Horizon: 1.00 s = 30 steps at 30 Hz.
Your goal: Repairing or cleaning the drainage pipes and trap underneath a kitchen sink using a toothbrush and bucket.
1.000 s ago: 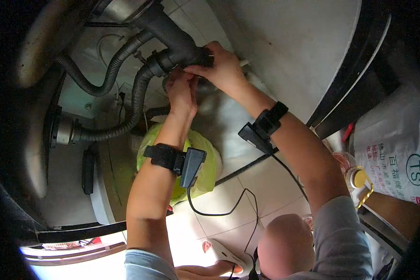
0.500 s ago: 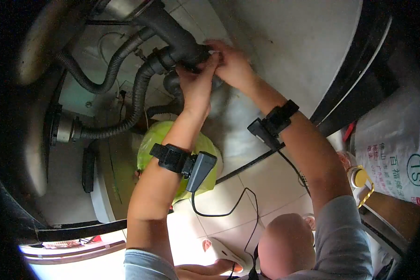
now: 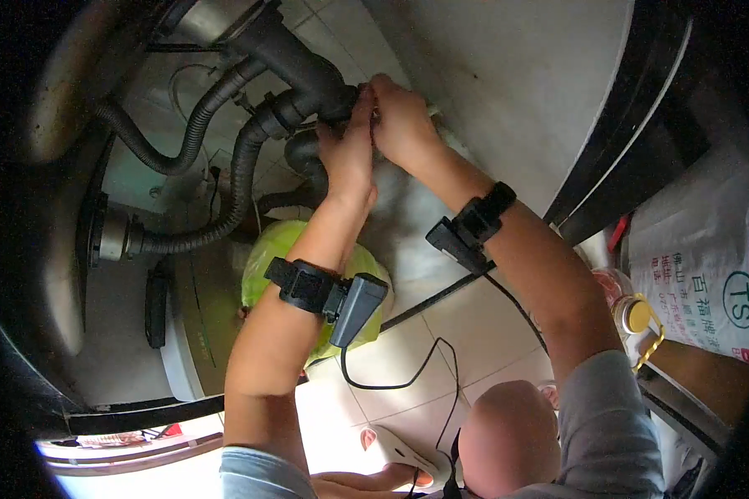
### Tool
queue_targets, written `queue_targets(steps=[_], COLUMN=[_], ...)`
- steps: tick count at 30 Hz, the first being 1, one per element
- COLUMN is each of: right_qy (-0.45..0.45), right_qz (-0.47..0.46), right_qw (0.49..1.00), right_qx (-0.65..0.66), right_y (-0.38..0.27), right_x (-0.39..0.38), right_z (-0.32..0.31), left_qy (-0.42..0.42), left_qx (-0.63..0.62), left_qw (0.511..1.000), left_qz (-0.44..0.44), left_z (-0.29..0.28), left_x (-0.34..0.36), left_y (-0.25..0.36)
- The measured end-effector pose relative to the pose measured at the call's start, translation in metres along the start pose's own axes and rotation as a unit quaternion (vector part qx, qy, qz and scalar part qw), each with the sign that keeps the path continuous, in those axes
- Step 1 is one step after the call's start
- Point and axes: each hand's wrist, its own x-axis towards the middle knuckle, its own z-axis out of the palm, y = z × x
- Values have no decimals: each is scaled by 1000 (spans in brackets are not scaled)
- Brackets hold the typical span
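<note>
A thick black drain pipe [image 3: 300,66] slopes down from a metal sink drain [image 3: 204,21] at the top. Both hands meet at the pipe's lower right end. My left hand [image 3: 348,154] is closed there from below, thumb raised along the fitting. Against its fingertips lies my right hand [image 3: 401,121], with its fingers curled in; whatever sits between them is hidden by the hands. A ribbed black hose [image 3: 243,175] branches off the pipe, just left of my left hand. Behind that hand shows a curved black trap [image 3: 304,154].
A second corrugated hose [image 3: 195,133] loops at upper left. Below my left wrist stands a bin with a green-yellow bag [image 3: 270,249]. The cabinet wall [image 3: 508,75] rises on the right. A white printed sack [image 3: 691,258] and a yellow-capped bottle [image 3: 637,316] stand at far right.
My right hand has drawn slightly left and down, its fingers curling closer to my left hand. The left fingers have shifted a little at the pipe end. The view has moved slightly.
</note>
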Motion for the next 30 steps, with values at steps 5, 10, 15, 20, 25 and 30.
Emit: queue_targets(steps=[5,10,15,20,25,30], right_qy=[-59,-82,-144,-43,-184,-159], right_qz=[3,28,33,92,74,94], right_qw=[990,943,929,973,975,976], right_qx=[125,321,339,207,103,119], right_y=[3,29,37,37,36,26], right_x=[-14,-19,-33,-41,-33,-19], right_z=[-12,-8,10,17,28,24], left_qy=[-15,47,117,197,147,16], left_qx=[86,193,231,267,224,118], left_qw=[994,979,963,940,963,993], left_qz=[61,54,68,84,38,-14], left_z=[-2,-4,-11,18,-5,-17], left_x=[3,10,24,9,17,26], left_y=[13,11,-2,4,2,5])
